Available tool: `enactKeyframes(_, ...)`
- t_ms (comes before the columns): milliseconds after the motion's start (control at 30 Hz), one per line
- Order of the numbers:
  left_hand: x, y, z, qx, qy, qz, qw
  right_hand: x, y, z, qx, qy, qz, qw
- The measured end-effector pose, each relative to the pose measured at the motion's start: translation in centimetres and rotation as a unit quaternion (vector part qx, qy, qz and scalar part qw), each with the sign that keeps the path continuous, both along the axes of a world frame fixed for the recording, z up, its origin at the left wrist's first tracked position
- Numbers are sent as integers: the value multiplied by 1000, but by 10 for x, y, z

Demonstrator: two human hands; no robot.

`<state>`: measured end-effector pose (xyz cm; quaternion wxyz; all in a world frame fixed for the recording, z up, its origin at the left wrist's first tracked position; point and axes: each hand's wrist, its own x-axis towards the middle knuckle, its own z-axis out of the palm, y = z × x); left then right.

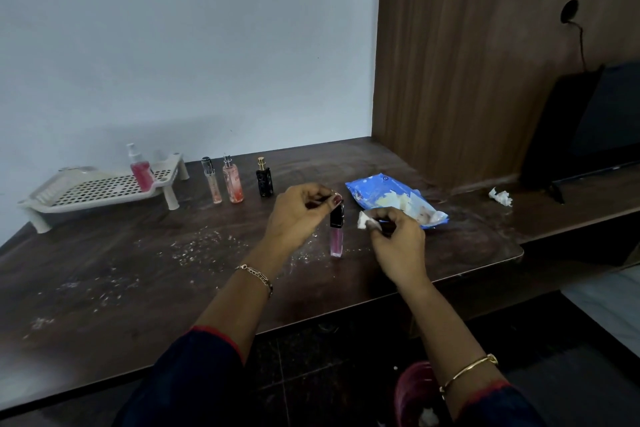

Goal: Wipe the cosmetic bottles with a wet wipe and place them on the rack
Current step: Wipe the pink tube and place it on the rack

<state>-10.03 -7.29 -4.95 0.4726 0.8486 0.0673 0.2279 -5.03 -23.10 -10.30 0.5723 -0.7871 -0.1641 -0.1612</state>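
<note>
My left hand (298, 211) pinches the black cap of a slim pink bottle (336, 240) that stands upright on the dark table (138, 274). Just right of it, my right hand (398, 239) grips a crumpled white wet wipe (364, 219), apart from the bottle. A white perforated rack (104, 189) sits at the back left with a red spray bottle (141, 170) standing on it. Three more bottles stand in a row right of the rack: a thin clear one (212, 181), a pink one (232, 180) and a black one with a gold cap (264, 178).
A blue wipes pack (391, 196) lies behind my right hand. A used crumpled wipe (500, 197) lies at the far right near a black screen (588, 128). White crumbs speckle the table's middle. A red bin (415, 395) stands on the floor below the table's front edge.
</note>
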Motion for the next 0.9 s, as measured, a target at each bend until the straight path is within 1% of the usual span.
enactKeyframes(67, 2, -1, 2, -45, 10, -11, 999, -1, 0, 2, 22, -2, -4, 1000)
enactKeyframes(167, 0, -3, 5, -147, 3, -49, 988, -1, 2, 5, 61, -16, -7, 998)
enactKeyframes(267, 2, -2, 5, -191, 16, -54, 980, -2, 5, 8, 105, -49, 2, 993)
enactKeyframes(333, 5, 0, 7, -209, 35, -43, 976, -3, 11, 11, 105, -76, 22, 991)
enactKeyframes(433, 5, 0, 8, -235, 48, -41, 970, -2, 24, 12, 62, -112, 57, 990)
enactKeyframes(500, 5, -1, 7, -246, 50, -45, 967, 1, 27, 10, 39, -126, 59, 990)
enactKeyframes(633, 6, -1, 10, -230, 68, -39, 970, 4, 22, 6, 10, -146, 61, 987)
enactKeyframes(733, 6, -1, 14, -231, 73, -29, 970, 5, 21, -6, -47, -139, 70, 987)
enactKeyframes(833, 4, -3, 15, -234, 79, -29, 969, 5, 15, -16, -109, -106, 66, 986)
enactKeyframes(900, 4, -4, 15, -232, 83, -27, 969, 3, 13, -17, -125, -89, 66, 986)
